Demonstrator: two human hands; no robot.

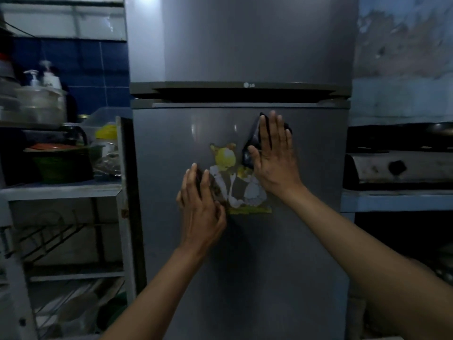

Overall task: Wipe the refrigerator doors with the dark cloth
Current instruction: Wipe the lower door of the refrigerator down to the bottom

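The left hand (pixel 199 204) lies flat and empty on the lower door (pixel 171 148), its fingers over the left edge of a cartoon sticker (pixel 235 177). Up-right of the sticker, the right hand (pixel 274 153) presses the dark cloth (pixel 252 143) against the door with an open palm. Above both hands, the upper door (pixel 245 40) carries a small LG logo (pixel 248 85); left stands a shelf (pixel 61 190) with bowls, right a stove (pixel 402 165).

A round logo with the letters "LG" stands on the dark trim strip (pixel 240 86) along the lower edge of the refrigerator's upper door (pixel 245 40), a little right of the strip's middle; it is small and blurred, barely legible; the cartoon sticker (pixel 232 173) on the lower door (pixel 240 241) shows figures but no readable words; bottles on the left shelf carry no legible labels.
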